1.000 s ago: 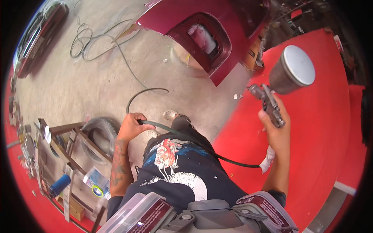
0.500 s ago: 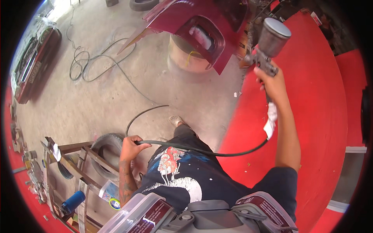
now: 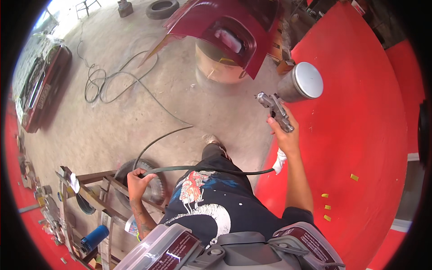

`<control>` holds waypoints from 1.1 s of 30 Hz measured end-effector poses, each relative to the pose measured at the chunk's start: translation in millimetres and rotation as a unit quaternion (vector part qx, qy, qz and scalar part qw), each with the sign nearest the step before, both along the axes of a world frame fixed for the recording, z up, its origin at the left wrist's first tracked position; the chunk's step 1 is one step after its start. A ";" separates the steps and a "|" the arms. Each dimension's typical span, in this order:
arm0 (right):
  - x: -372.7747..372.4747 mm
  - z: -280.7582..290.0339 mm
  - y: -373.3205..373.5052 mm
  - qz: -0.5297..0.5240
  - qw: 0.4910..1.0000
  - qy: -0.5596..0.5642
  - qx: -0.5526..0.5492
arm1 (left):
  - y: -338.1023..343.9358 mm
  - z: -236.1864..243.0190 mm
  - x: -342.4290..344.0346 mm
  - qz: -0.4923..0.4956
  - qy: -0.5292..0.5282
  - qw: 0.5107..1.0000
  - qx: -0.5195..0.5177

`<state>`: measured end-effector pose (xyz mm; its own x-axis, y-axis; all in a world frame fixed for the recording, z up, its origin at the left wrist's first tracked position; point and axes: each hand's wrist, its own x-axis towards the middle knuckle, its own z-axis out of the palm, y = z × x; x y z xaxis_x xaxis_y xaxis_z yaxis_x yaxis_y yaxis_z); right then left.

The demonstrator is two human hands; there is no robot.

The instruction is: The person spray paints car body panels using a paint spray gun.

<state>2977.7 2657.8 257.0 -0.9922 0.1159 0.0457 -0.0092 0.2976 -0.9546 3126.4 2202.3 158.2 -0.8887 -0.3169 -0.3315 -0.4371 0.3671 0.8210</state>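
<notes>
My right hand (image 3: 286, 132) is wrapped round the handle of a paint spray gun (image 3: 275, 111), held out in front and right of me. A grey metal cup with a pale lid (image 3: 309, 80) sits on the gun, and its nozzle points to the far left. White cloth (image 3: 280, 161) is bound below the handle, where a dark green air hose (image 3: 243, 173) comes out. The hose crosses in front of my shirt to my left hand (image 3: 139, 181), whose fingers and thumb are closed on it. From there it runs on to the floor.
Ahead, a dark red bumper (image 3: 193, 20) rests on a pale drum (image 3: 211, 67). A large red surface (image 3: 355, 112) fills the right, with several yellow scraps on it. Hose loops (image 3: 101, 83) lie on the floor. A tyre (image 3: 155, 184) and wooden frame (image 3: 105, 193) stand at near left.
My right hand has brought the spray gun left and closer to me, over the floor's edge with the red surface. My left hand has shifted slightly left and nearer, still holding the hose.
</notes>
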 end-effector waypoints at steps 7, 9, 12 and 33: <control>-3.8 -54.9 23.7 -0.151 0.988 -0.017 -0.005 | -22.6 17.8 -2.6 -0.002 -0.011 0.999 -0.034; 6.8 -59.0 18.7 -0.216 0.976 0.013 0.013 | -28.3 26.9 -6.8 0.001 0.011 0.999 -0.034; 15.6 -52.9 -1.5 -0.121 0.990 0.064 0.030 | -39.7 43.7 -20.8 -0.010 0.013 0.998 -0.068; -247.5 -37.4 -411.8 0.509 0.818 0.269 -0.014 | -272.1 162.5 -200.6 0.102 0.002 0.942 -0.320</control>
<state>2730.3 2246.0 219.6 -0.4131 -0.7484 0.5190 -0.6591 -0.1476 -0.7374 2925.8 1930.2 320.6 -0.7887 -0.6146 -0.0118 -0.5497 0.6965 0.4612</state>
